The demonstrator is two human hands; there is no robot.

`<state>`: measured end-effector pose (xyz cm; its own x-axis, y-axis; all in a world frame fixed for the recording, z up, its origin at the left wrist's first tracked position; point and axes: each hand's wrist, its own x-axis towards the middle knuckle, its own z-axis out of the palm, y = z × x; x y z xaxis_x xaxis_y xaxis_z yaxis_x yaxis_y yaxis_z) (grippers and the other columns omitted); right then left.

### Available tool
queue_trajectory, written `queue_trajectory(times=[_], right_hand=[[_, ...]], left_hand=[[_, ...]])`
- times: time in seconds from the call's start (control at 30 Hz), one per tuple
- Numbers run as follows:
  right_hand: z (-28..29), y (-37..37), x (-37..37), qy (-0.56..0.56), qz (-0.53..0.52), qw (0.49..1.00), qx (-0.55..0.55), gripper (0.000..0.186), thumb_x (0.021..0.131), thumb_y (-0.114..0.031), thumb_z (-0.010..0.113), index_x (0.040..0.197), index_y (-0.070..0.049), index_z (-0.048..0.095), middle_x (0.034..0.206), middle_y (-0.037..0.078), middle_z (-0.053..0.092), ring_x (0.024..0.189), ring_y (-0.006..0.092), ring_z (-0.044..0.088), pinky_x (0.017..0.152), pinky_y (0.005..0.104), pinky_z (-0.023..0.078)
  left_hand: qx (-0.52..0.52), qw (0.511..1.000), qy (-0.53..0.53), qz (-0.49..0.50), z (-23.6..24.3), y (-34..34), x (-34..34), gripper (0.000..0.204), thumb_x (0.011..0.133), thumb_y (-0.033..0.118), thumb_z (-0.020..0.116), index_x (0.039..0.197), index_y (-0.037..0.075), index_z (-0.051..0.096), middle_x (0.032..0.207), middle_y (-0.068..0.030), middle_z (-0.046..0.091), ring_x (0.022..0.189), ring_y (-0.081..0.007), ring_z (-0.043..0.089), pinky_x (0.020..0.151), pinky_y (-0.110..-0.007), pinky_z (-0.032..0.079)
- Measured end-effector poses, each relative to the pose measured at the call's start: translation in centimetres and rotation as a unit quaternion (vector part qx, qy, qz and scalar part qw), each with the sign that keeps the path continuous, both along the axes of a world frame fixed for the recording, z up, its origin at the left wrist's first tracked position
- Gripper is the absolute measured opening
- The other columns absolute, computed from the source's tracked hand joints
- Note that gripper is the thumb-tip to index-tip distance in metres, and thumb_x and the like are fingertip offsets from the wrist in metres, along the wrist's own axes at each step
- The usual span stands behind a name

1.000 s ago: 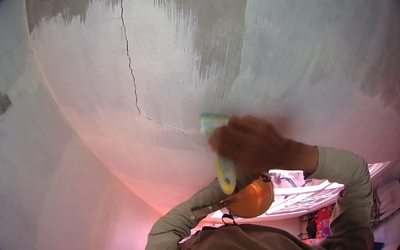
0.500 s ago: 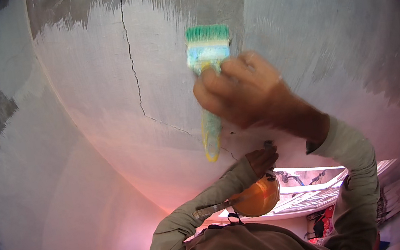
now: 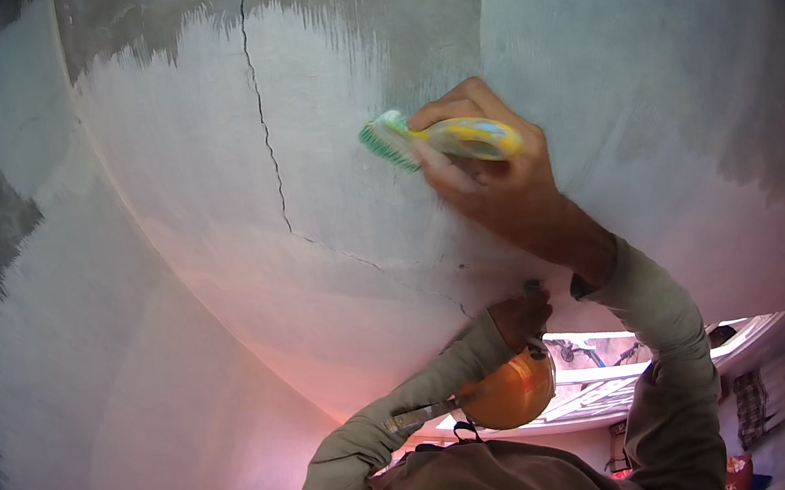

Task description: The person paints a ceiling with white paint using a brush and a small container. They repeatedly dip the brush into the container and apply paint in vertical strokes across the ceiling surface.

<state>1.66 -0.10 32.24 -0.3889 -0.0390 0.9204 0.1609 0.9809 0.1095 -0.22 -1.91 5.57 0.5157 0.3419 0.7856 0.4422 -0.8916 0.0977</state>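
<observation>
My right hand (image 3: 501,166) is raised against the grey wall, its fingers wrapped round a paintbrush (image 3: 473,138) with a yellow-and-pale handle. The green bristles point left, at or close to a pale coated stretch of wall (image 3: 330,144); motion blurs them. Lower down, my left hand (image 3: 521,317) is closed near the wall, just above an orange bucket (image 3: 511,393) that seems to hang from it. The fingers' hold on the bucket is partly hidden. Beside the bucket, a stick-like tool (image 3: 420,416) crosses my left sleeve.
A jagged crack (image 3: 268,142) runs down the wall and bends right. Bare darker plaster (image 3: 410,5) shows above the pale coat. A wall corner edge (image 3: 149,237) curves down the left. Below right are a white-barred window (image 3: 608,372) and a hanging checked cloth (image 3: 769,397).
My right hand has turned the paintbrush from bristles-up to bristles-left, with the handle now pointing right. The bristles have moved lower. My left hand and the bucket stay nearly in place.
</observation>
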Motion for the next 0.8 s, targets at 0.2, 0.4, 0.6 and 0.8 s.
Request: queue_trajectory(times=[0.2,0.4,0.6,0.8], right_hand=[[5.6,-1.6,2.5,0.052,-0.132,0.945,0.294,0.021,0.080,-0.013,0.074,0.099,-0.008,0.067,0.089,0.007,0.063,0.067,0.0237,0.061,0.055,0.0335,0.047],[-2.4,-1.6,1.8,-0.203,-0.240,0.870,0.380,0.016,0.085,-0.023,0.065,0.098,-0.013,0.067,0.100,0.003,0.058,0.092,0.0197,0.054,0.063,0.0316,0.046],[-6.7,-3.9,2.9,-0.328,-0.144,0.882,0.305,0.019,0.082,-0.020,0.068,0.101,-0.015,0.067,0.105,0.001,0.057,0.097,0.0197,0.051,0.069,0.0311,0.050],[0.8,-2.7,0.5,-0.209,-0.126,0.952,0.187,0.024,0.077,-0.012,0.070,0.100,-0.014,0.066,0.096,0.000,0.058,0.079,0.0186,0.058,0.062,0.0323,0.049]], left_hand=[[0.019,1.000,-0.016,0.009,0.6,-0.6,-0.3,0.055,0.076,0.009,0.071,0.129,0.001,0.059,0.140,-0.0219,0.057,0.105,-0.0338,0.067,0.091,-0.044,0.056],[0.012,0.999,-0.033,-0.022,0.7,-0.1,-0.2,0.051,0.076,0.008,0.070,0.125,0.000,0.061,0.136,-0.0230,0.059,0.100,-0.0344,0.068,0.087,-0.044,0.057],[-0.007,0.998,-0.034,-0.049,-0.1,0.2,0.1,0.051,0.076,0.008,0.070,0.125,0.000,0.061,0.136,-0.0232,0.059,0.099,-0.0341,0.068,0.087,-0.044,0.057],[-0.006,0.998,-0.043,-0.043,0.0,0.4,0.1,0.050,0.076,0.008,0.070,0.124,-0.001,0.061,0.136,-0.0233,0.059,0.098,-0.0338,0.068,0.086,-0.043,0.057]])
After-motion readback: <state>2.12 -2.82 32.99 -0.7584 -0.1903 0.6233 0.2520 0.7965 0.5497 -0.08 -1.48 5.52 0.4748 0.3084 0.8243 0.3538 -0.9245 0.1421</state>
